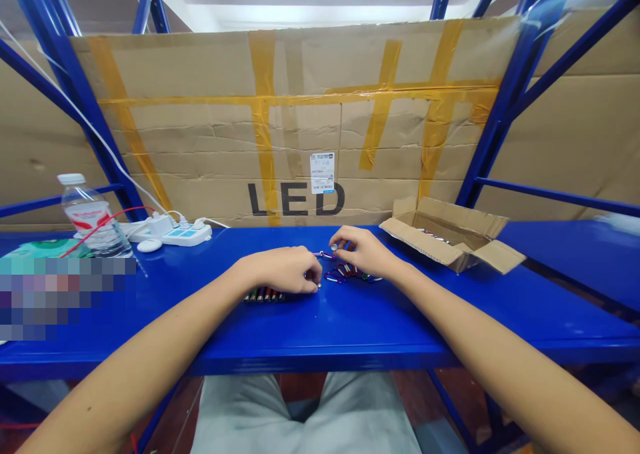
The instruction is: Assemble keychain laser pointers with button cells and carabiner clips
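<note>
My left hand (287,269) is closed, fingers curled down over a row of small coloured metal tubes (264,296) with silvery ends. A tiny silver bit shows at its fingertips, but what it belongs to is hidden. Across from it, my right hand (367,251) pinches a small piece with a round silver end (334,247) between thumb and fingers. Below and beside the right hand lies a loose cluster of coloured carabiners (345,273), partly covered by that hand. Another purplish piece with a silver part (324,255) sits between the two hands.
An open cardboard box (453,241) with small shiny things inside stands at the right of the blue table (320,334). At left are a water bottle (95,221), a white power strip (185,234) and cables. A large cardboard sheet (210,141) closes off the back.
</note>
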### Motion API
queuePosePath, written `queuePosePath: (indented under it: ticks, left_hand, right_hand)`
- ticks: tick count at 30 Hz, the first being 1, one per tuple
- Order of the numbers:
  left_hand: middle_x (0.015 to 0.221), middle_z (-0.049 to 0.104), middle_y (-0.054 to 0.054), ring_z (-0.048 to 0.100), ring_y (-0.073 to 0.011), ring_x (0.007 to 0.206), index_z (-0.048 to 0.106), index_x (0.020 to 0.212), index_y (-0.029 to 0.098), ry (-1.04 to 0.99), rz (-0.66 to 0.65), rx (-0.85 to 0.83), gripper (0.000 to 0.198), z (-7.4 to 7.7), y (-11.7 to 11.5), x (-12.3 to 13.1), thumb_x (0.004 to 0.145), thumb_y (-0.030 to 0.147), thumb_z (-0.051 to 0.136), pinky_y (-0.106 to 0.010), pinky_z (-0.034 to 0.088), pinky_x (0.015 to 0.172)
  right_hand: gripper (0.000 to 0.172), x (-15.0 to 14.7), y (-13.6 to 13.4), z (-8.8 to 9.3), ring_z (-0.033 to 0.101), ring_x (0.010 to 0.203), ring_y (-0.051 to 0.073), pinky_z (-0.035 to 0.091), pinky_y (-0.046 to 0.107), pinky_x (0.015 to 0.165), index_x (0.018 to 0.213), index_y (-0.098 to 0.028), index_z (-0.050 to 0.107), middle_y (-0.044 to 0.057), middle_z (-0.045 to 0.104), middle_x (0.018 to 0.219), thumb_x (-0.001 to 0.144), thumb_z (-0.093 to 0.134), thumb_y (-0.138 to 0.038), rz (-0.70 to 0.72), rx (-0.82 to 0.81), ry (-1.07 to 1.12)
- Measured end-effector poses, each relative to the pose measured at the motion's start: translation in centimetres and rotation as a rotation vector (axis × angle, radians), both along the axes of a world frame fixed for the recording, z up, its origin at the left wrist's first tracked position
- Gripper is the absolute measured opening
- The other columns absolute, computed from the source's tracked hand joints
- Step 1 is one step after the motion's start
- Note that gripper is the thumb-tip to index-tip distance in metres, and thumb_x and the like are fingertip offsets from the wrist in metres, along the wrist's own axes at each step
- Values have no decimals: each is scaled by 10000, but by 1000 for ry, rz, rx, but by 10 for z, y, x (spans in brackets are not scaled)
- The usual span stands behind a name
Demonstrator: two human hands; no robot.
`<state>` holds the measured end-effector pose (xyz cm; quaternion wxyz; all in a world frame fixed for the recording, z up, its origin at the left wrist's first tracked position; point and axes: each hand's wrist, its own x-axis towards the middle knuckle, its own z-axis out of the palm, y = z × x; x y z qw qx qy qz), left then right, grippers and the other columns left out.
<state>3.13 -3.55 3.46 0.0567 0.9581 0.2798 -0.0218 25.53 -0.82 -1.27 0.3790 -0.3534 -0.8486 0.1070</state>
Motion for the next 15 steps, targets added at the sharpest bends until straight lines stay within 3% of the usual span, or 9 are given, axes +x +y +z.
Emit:
queuePosePath:
  ticks: [5, 15]
  left_hand:
    - [772, 700, -48, 590, -164, 637, 713, 843, 191, 32, 86, 67, 145, -12, 0, 7, 824, 266, 590, -263, 396, 583]
    - [784, 681, -50, 587, -165, 636, 670, 850, 177, 50, 140, 64, 115, -12, 4, 4, 797, 148, 572, -245, 383, 549]
  right_hand:
    - [118, 0, 0, -1, 605, 748, 139, 476, 288, 704, 877, -185, 639, 25, 631, 873, 792, 588, -121, 7, 2, -26]
    - [94, -2, -4, 2, 598, 742, 139, 464, 289, 715, 861, -181, 624, 28, 630, 877, 795, 599, -120, -6, -18, -37]
